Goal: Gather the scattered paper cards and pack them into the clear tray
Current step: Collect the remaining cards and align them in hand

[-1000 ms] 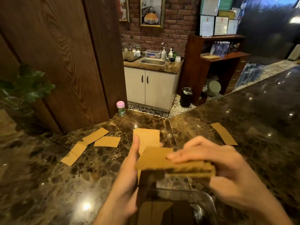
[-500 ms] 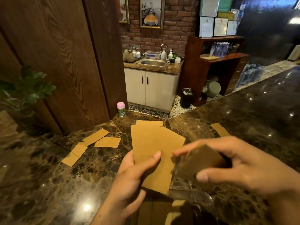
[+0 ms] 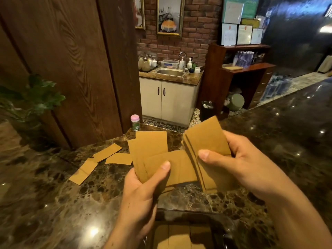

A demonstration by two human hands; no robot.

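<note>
The clear tray (image 3: 197, 212) sits at the near edge of the counter (image 3: 53, 203), directly under both hands. The packed cards (image 3: 179, 236) lie flat in it side by side, long axes pointing away from the person.

Just beyond the tray, the left hand (image 3: 142, 191) pinches a loose fan of cards (image 3: 156, 157), thumb pressed on top, and the sheets splay at differing angles. The right hand (image 3: 239, 166) grips a tighter stack (image 3: 206, 141), thumb across its face and fingers (image 3: 233, 142) wrapped behind. The stack's long axis runs away from the tray, leaning a little left at the far end. The two bundles overlap at their inner edges.

The coming move likely turns on that overlap. The fan lies just left of the stack, so squaring them means closing the hands together, then dropping straight down toward the tray. Neither hand looks clearly nearer to it, and nothing stands between.

Three loose cards (image 3: 107, 155) lie on the counter well beyond the tray to its left, nearer the left hand. A pink-capped bottle (image 3: 135, 122) stands farther off.
</note>
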